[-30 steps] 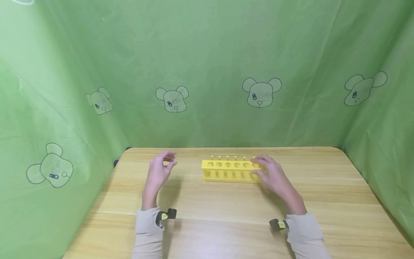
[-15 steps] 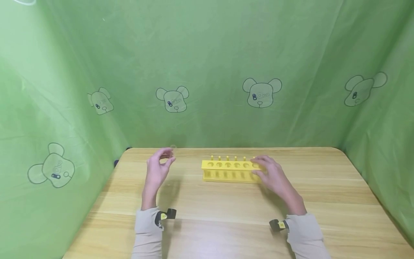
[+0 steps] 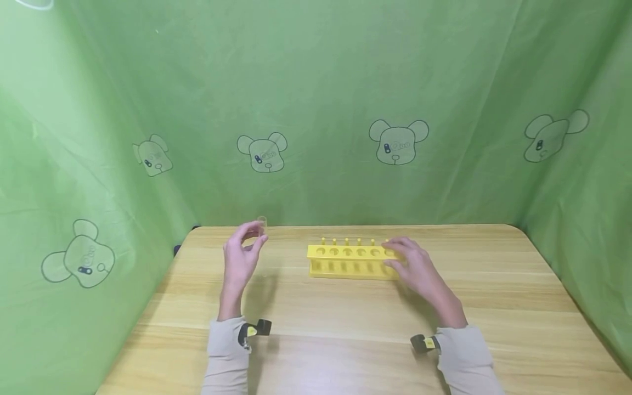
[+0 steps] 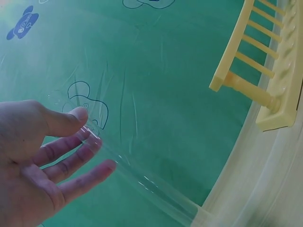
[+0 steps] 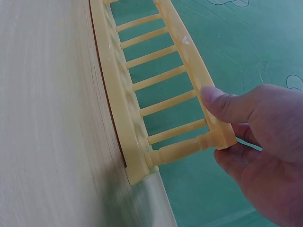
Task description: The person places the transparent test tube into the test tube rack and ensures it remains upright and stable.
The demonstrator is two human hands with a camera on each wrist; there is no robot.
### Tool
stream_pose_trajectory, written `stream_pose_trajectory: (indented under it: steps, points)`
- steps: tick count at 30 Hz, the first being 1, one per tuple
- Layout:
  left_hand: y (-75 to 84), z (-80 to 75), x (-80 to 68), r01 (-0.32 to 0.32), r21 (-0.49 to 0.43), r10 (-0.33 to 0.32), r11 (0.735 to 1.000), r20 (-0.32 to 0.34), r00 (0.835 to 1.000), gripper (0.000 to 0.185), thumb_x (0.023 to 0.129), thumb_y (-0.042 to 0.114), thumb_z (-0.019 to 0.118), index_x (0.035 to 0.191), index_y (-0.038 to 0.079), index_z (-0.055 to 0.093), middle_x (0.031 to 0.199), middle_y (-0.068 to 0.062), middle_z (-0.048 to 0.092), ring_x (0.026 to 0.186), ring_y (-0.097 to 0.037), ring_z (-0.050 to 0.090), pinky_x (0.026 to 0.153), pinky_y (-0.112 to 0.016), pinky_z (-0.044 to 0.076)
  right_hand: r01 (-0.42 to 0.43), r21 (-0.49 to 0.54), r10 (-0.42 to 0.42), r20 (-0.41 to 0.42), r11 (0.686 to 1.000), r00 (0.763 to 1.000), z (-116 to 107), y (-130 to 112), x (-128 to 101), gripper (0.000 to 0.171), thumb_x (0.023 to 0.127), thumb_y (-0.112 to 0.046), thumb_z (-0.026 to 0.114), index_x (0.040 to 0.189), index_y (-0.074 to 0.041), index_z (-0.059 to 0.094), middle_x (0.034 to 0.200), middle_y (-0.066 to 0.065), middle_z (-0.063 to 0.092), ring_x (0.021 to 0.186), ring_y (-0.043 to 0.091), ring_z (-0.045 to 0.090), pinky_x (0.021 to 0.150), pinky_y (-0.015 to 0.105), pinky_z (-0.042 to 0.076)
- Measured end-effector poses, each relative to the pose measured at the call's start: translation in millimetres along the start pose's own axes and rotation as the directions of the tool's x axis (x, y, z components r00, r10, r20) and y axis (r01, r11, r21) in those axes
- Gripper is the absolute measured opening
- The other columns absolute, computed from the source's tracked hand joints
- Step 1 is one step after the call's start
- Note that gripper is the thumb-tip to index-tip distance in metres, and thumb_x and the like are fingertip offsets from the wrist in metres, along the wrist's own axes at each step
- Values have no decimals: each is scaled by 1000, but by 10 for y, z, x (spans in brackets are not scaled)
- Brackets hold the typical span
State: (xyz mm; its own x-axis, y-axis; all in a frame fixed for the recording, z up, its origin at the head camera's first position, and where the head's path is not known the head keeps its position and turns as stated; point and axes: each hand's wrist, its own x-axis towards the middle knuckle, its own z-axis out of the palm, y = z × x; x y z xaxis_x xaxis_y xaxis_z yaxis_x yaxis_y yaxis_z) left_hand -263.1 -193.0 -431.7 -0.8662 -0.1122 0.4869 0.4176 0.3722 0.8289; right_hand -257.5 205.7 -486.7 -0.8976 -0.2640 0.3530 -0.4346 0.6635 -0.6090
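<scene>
The left hand point(image 3: 240, 258) is raised left of the rack, its thumb and fingertips point(image 4: 84, 142) pinching the top of a clear glass tube point(image 4: 142, 182) whose lower end rests on the table point(image 3: 345, 329). The right hand point(image 3: 417, 269) grips the right end of the yellow plastic rack point(image 3: 345, 259), thumb on its top bar. The rack stands mid-table with a row of round holes. The table is pale wood grain; wrinkled green sheeting point(image 3: 316, 99) printed with bear heads walls it in.

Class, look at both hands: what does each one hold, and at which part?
The left hand pinches a clear glass tube near its upper end. The right hand grips the right end of the yellow rack.
</scene>
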Motion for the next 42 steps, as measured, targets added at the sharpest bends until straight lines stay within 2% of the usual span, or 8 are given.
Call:
stream_pose_trajectory:
  steps: [6, 12, 20, 25, 34, 42]
  points:
    - [360, -10, -47, -5, -14, 5, 1000, -34, 999, 32, 89, -13, 71, 120, -11, 65, 109, -28, 68, 107, -42, 67, 87, -42, 63, 5, 3, -5, 2, 1000, 1000, -3, -5, -6, 43, 90, -1, 76, 132, 3, 64, 135, 26, 58, 127, 47, 52, 108, 64, 45]
    - [369, 2, -45, -38, -44, 35, 998, -64, 997, 32, 89, -14, 71, 120, -12, 65, 108, -28, 67, 105, -42, 67, 86, -45, 63, 6, 4, -6, 2, 1000, 1000, -7, -4, -14, 44, 90, -1, 76, 132, 3, 63, 135, 26, 58, 126, 46, 52, 107, 64, 45]
    - [430, 29, -36, -89, -95, 77, 991, -116, 990, 32, 88, -15, 70, 120, -14, 65, 107, -31, 66, 102, -43, 67, 82, -24, 62, 4, 6, -4, 2, 1000, 1000, -1, 1, -19, 43, 91, -3, 75, 132, 3, 64, 135, 25, 58, 126, 46, 52, 107, 64, 45]
    - [455, 65, -24, -104, -113, 89, 988, -128, 988, 34, 88, -16, 70, 121, -14, 65, 107, -33, 65, 102, -44, 66, 82, -24, 62, 0, 6, 0, 9, 1000, 1000, 8, 12, -26, 43, 92, -4, 75, 133, 3, 63, 136, 25, 58, 127, 46, 52, 109, 63, 44]
    - [489, 129, 5, -88, -138, 69, 987, -134, 989, 34, 88, -14, 70, 122, -11, 66, 108, -29, 66, 103, -40, 66, 83, -24, 61, 1, 3, -1, 15, 1000, 1000, 5, 16, -16, 44, 93, -5, 74, 134, 3, 62, 137, 26, 57, 128, 46, 51, 110, 63, 43]
    - [531, 180, 40, -108, -148, 87, 983, -143, 986, 35, 89, -14, 70, 123, -10, 65, 109, -28, 66, 102, -38, 66, 83, -22, 61, 4, -3, -4, 5, 1000, 1000, 1, 26, -11, 45, 91, -5, 75, 133, 3, 63, 136, 26, 57, 127, 46, 52, 110, 63, 43]
